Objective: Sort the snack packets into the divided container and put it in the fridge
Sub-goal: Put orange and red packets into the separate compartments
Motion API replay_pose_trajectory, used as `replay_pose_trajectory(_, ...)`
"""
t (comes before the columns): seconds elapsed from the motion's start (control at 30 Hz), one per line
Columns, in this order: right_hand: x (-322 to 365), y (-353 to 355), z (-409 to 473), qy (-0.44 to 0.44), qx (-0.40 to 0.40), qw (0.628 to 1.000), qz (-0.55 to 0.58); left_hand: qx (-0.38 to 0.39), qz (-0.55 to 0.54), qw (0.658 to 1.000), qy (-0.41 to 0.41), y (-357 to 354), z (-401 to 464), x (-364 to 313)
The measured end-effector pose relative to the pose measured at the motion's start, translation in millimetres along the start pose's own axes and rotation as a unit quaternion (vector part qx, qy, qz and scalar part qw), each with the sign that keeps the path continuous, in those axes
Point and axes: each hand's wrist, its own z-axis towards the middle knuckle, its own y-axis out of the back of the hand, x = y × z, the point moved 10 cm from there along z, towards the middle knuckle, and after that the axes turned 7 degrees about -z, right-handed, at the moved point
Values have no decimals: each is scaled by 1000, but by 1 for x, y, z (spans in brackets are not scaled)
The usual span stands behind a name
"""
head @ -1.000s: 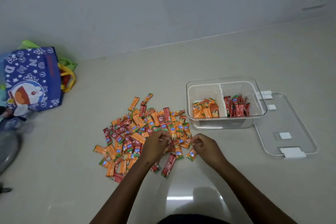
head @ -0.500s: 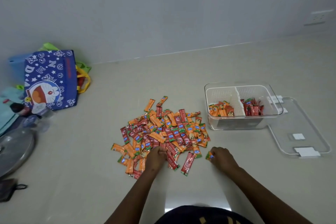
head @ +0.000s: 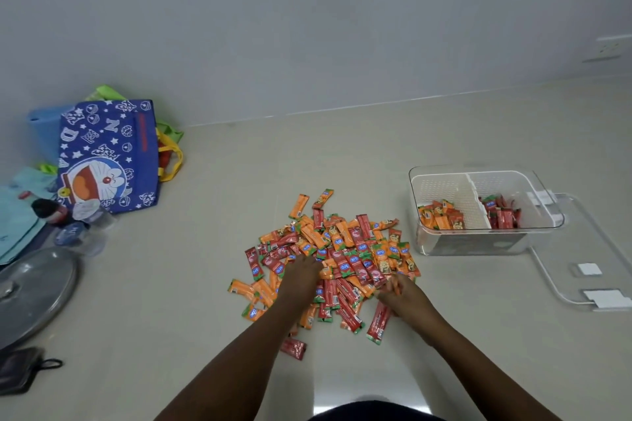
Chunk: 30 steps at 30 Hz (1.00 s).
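A loose pile of orange and red snack packets (head: 342,246) lies on the floor in front of me. My left hand (head: 301,278) rests on the pile's near left part, its fingertips buried among the packets. At the pile's near right edge, my right hand (head: 402,294) has its fingers curled round what looks like an orange packet, though they are blurred. The clear divided container (head: 444,248) stands to the right of the pile. Its left compartment holds orange packets (head: 439,217) and its right compartment holds red packets (head: 501,214).
The container's clear lid (head: 596,243) lies flat on the floor right of it. At the far left are a blue cartoon bag (head: 106,154), bottles (head: 73,232), a round metal lid (head: 32,290) and a dark pouch (head: 20,369). A wall runs behind.
My right hand has moved from the bare floor beside the pile back onto its near right edge. The left hand has shifted slightly forward into the packets. The camera has tilted.
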Motion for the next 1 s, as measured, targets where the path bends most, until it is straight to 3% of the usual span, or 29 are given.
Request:
replay_pose_trajectory(0.07, 5, -9, 0, -11, 1, 1000, -8, -28, -46, 999, 3, 8, -6, 3)
replay_pose_trajectory(0.13, 16, -23, -2, -2, 29, 998, -48, -73, -161, 983, 43, 12, -17, 18)
replay_pose_trajectory(0.2, 30, -36, -2, 22, 48, 992, -114, -126, -300, 937, 127, 15, -39, 45)
replay_pose_trajectory(0.37, 59, -87, 6, 93, 104, 976, -165, -173, -526, 763, 333, -6, -103, 131)
replay_pose_trajectory(0.43, 84, -111, 10, 134, 120, 965, -188, -187, -550, 728, 365, -12, -123, 157)
replay_pose_trajectory(0.5, 106, -138, 14, 161, 131, 952, -225, -186, -555, 713, 386, -11, -141, 168)
replay_pose_trajectory(0.6, 121, -171, 26, 179, 115, 929, -304, -174, -553, 707, 405, -14, -154, 174)
replay_pose_trajectory(0.7, 119, -188, 30, 179, 118, 895, -391, -123, -531, 739, 396, -22, -152, 173)
replay_pose_trajectory(0.8, 119, -193, 32, 180, 124, 886, -410, -108, -472, 768, 419, -27, -152, 181)
replay_pose_trajectory(1.0, 119, -171, 33, 138, 70, 950, -271, -74, -411, 801, 430, -34, -141, 174)
